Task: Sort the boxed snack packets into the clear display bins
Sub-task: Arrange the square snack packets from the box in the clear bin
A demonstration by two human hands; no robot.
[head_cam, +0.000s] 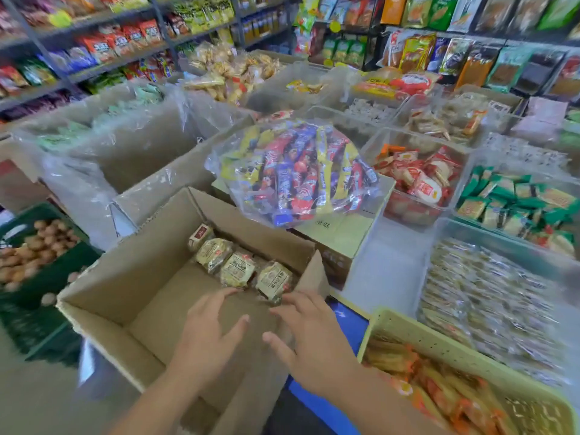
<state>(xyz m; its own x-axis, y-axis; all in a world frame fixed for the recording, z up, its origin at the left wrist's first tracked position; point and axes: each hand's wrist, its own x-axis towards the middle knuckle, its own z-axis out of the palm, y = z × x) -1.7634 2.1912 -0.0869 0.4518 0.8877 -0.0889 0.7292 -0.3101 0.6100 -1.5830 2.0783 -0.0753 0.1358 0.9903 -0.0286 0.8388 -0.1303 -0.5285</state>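
An open cardboard box (119,287) stands in front of me. Several cream-and-brown snack packets (237,268) lie in a row along its far inner wall. My left hand (208,335) reaches into the box with fingers spread, just short of the packets. My right hand (309,332) is beside it, fingers apart, its fingertips close to the rightmost packet (274,282). Neither hand holds anything. Clear display bins stand to the right: one with silver-wrapped packets (489,306), one with green and yellow packets (518,202), one with red and white packets (420,180).
A clear bag of blue, red and yellow bars (298,174) rests on a closed carton behind the box. A green crate of eggs (34,255) is at left. A pale yellow basket (445,394) with orange packets sits at lower right. Plastic-lined cartons and stocked shelves stand behind.
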